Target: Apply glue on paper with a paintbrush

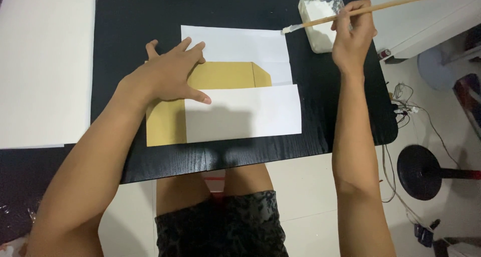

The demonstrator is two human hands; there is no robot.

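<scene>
My left hand [168,74] lies flat with fingers spread on a brown paper envelope [230,76] on the black table [125,21]. Two white paper sheets overlap the envelope: an upper sheet [240,44] behind it and a lower sheet [245,114] across its front. My right hand [353,36] grips a long wooden-handled brush [396,4]. The brush's white tip [286,30] hovers at the upper sheet's right corner. A clear plastic tub of white paste [320,16] stands just beside my right hand.
A large white sheet [45,61] covers the table's left side. Off the table's right edge are a white shelf [426,21], cables [406,106] on the tiled floor and a black round stand base [421,172]. My knees sit under the front edge.
</scene>
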